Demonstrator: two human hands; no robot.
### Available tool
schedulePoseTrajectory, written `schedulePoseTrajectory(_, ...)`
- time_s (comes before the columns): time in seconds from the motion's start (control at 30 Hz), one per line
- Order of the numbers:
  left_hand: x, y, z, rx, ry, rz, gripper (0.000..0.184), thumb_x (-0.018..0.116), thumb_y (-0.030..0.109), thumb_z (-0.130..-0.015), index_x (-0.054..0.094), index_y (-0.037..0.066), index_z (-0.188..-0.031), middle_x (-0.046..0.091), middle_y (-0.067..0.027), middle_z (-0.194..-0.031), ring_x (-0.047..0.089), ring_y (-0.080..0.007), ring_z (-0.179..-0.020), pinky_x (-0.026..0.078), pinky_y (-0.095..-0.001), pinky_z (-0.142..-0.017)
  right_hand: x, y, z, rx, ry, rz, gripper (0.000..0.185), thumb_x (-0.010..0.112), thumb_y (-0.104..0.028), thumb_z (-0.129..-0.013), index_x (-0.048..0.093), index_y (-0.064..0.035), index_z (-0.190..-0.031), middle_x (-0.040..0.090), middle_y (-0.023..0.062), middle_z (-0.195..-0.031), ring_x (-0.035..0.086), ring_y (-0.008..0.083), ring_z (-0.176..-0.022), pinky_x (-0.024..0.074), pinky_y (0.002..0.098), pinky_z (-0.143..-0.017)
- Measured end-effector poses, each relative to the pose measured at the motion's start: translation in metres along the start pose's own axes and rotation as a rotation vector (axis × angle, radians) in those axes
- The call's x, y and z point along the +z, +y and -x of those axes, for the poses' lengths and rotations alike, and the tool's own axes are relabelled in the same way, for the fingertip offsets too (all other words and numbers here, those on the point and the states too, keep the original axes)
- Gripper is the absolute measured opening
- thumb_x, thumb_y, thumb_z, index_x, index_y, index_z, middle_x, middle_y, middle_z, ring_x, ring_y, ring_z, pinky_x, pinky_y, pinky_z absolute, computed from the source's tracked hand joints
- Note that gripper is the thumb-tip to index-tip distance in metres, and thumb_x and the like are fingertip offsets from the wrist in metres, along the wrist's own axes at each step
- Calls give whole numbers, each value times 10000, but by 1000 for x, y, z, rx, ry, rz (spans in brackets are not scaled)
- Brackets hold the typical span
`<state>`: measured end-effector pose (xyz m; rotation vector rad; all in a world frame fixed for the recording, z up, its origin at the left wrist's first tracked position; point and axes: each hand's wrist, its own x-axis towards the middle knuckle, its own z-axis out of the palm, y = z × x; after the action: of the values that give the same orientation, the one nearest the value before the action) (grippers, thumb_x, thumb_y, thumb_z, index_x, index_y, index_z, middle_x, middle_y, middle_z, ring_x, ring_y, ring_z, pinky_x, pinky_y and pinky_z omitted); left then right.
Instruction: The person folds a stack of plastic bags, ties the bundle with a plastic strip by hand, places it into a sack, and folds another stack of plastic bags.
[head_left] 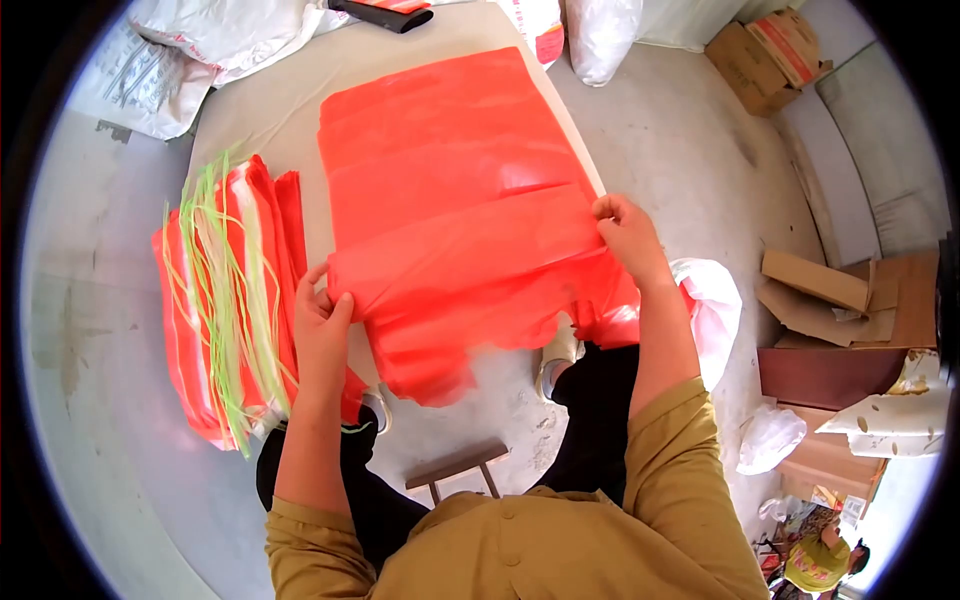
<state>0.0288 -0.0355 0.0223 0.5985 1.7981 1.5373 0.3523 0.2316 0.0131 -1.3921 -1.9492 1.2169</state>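
Observation:
A large, thin red sheet [450, 140] lies over the table, its near part hanging past the front edge in loose folds. At its left edge, my left hand [325, 325] pinches the material between thumb and fingers. My right hand [632, 240] is closed on the opposite edge, near the table's right side. Between the hands the sheet is creased, and its lower border is ragged and blurred. Left of my left hand is a folded stack of red and white striped material [185, 330], with a bundle of light green strips [215, 300] draped over it.
The pale table [270, 120] stands in front of me. White sacks [225, 35] sit at the far left, and a dark roll [385, 14] lies at the back. Cardboard boxes [745, 65] and an open carton [830, 300] are on the right. Another person [815, 565] is at lower right.

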Motion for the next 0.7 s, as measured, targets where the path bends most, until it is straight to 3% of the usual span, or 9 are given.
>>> schedulePoseTrajectory(0.07, -4, -9, -6, -82, -26, -95, 418, 578, 23, -993, 494, -11, -1401, 691, -83, -1176, 637, -118, -1022, 488, -258, -898, 4, -4, 6, -35, 40, 350, 199, 585, -89, -897, 662, -24, -1069, 677, 122, -992, 639, 291, -894, 519, 388, -820)
schedulePoseTrajectory(0.17, -2, -9, -5, -88, -30, -101, 370, 578, 28, -999, 545, -22, -1365, 668, -96, -1237, 634, -137, -1093, 489, -267, -943, 16, -18, 11, -454, 180, 483, 242, 625, -166, -923, 662, -30, -1120, 671, 193, -1107, 629, 385, -1025, 515, 451, -879)
schedulePoseTrajectory(0.23, -1, -10, -3, -66, -23, -90, 369, 577, 28, -1000, 556, -27, -1364, 657, -104, -1262, 629, -145, -1121, 487, -270, -963, 36, -37, 20, -512, 41, 399, 356, 658, -177, -936, 634, -52, -1269, 633, 144, -1344, 566, 334, -1290, 472, 422, -1058)
schedulePoseTrajectory(0.3, -1, -16, -5, -51, -24, -110, 387, 571, 25, -1000, 547, -30, -1383, 652, -111, -1277, 625, -151, -1133, 483, -272, -980, 79, -43, 27, -828, -275, 568, 450, 617, -267, -974, 585, -84, -1383, 533, 146, -1488, 437, 330, -1426, 348, 475, -1173)
schedulePoseTrajectory(0.4, -2, -21, -8, -50, -58, -68, 399, 566, 24, -998, 551, -29, -1394, 648, -114, -1292, 625, -157, -1135, 478, -276, -994, 88, -39, 13, -569, -245, 564, 497, 559, -336, -1004, 543, -101, -1441, 461, 138, -1562, 331, 335, -1497, 246, 525, -1217)
schedulePoseTrajectory(0.53, -5, -28, -11, -6, -33, -205, 405, 572, 34, -995, 562, -22, -1396, 644, -107, -1314, 623, -154, -1137, 473, -277, -1003, 76, -70, -4, -262, -32, 772, 499, 547, -354, -1010, 547, -96, -1438, 477, 128, -1549, 331, 337, -1495, 226, 525, -1225)
schedulePoseTrajectory(0.63, -3, -27, -9, -2, -44, -154, 410, 589, 47, -991, 570, -13, -1395, 645, -99, -1309, 620, -147, -1120, 476, -274, -991, 112, -51, -12, -723, -38, 581, 401, 591, -323, -968, 638, -49, -1257, 577, 128, -1427, 477, 312, -1349, 383, 464, -1101)
schedulePoseTrajectory(0.7, -5, -30, -10, 1, -69, -101, 413, 596, 51, -988, 572, -9, -1396, 649, -93, -1289, 619, -141, -1081, 482, -270, -967, 112, -50, -18, -510, 1, 656, 468, 581, -344, -984, 590, -80, -1370, 538, 114, -1486, 417, 331, -1424, 293, 490, -1183)
